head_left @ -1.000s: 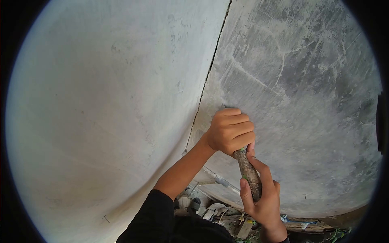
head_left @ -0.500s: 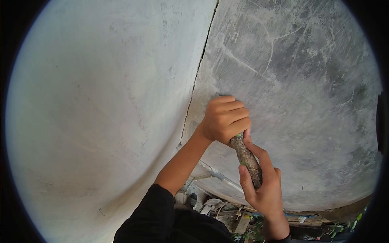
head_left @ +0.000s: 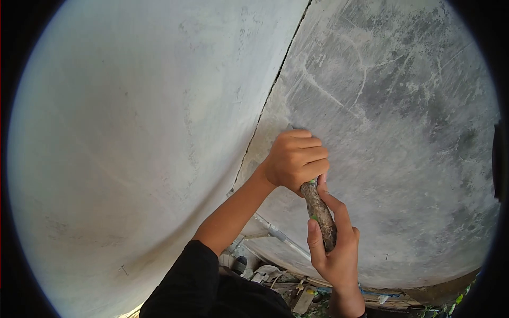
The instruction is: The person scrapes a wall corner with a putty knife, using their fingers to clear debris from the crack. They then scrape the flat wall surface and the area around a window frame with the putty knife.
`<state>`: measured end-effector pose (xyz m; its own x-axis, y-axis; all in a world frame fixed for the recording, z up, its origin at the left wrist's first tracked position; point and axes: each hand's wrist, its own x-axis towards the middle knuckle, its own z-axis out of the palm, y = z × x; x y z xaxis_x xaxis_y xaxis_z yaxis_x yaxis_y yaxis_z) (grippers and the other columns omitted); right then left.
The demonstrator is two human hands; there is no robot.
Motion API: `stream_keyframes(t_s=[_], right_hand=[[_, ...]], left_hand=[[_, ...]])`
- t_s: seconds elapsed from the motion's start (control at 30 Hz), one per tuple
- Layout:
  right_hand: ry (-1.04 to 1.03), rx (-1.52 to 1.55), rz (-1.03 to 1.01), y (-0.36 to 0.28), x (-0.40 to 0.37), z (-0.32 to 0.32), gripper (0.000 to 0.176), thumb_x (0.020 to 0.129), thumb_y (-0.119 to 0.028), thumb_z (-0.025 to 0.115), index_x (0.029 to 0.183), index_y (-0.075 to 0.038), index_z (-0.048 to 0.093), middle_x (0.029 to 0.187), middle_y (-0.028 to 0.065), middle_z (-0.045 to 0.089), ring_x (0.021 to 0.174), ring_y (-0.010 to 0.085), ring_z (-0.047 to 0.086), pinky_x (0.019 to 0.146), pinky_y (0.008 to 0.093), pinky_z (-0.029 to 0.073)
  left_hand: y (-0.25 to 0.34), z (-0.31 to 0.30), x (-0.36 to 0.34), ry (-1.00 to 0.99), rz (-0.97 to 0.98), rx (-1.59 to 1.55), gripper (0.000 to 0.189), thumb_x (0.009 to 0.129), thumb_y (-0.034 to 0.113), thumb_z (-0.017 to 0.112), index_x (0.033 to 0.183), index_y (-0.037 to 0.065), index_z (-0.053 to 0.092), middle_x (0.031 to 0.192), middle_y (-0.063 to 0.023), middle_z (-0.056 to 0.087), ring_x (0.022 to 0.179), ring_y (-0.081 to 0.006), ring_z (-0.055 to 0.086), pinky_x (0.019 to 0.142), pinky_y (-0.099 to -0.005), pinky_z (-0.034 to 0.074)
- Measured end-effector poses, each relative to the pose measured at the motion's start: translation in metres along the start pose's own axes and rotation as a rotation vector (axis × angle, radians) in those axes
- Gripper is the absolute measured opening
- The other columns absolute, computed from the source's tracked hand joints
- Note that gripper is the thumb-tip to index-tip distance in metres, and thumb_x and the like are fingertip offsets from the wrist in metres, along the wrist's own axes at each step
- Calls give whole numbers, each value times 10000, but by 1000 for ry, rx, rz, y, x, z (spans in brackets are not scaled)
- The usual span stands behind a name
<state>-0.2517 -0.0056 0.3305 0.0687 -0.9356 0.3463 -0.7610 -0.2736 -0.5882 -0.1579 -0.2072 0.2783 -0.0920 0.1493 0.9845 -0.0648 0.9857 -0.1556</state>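
My left hand (head_left: 299,157) is closed in a fist around the upper part of a scraper, knuckles toward me, close against the grey wall (head_left: 403,159). A small grey corner of the scraper's flat blade (head_left: 289,127) pokes out above this fist; the rest of the blade is hidden. Below the fist runs the scraper's handle (head_left: 319,214), thick, mottled brown-grey and marked with green specks. My right hand (head_left: 339,249) wraps the handle's lower end, with the thumb on the left side and the index finger stretched up along the right.
A paler, smoother wall (head_left: 132,132) fills the left side, meeting the grey wall along a dark crack (head_left: 265,100). Low down, a grey pipe (head_left: 283,236) runs along the wall. Near my shoe (head_left: 239,264) lie boards and clutter (head_left: 305,299), with green leaves (head_left: 458,299) at lower right.
The view has shifted, so the crack and wall marks sit farther right. My right hand and the handle's lower end have swung slightly left. Both hands keep their hold on the scraper.
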Motion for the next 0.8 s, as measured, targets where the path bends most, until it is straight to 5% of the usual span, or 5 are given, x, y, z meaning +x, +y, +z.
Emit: stream_keyframes(t_s=[0.8], right_hand=[[1,-50,-20,-9,3,-8,470,937,-80,681,1356,65,524,1289,291,651,711,352,752,561,341,575]], left_hand=[[1,5,1,36,-19,-16,324,519,336,684,553,130,436,563,3,396,477,-175,410,450,-317,274]])
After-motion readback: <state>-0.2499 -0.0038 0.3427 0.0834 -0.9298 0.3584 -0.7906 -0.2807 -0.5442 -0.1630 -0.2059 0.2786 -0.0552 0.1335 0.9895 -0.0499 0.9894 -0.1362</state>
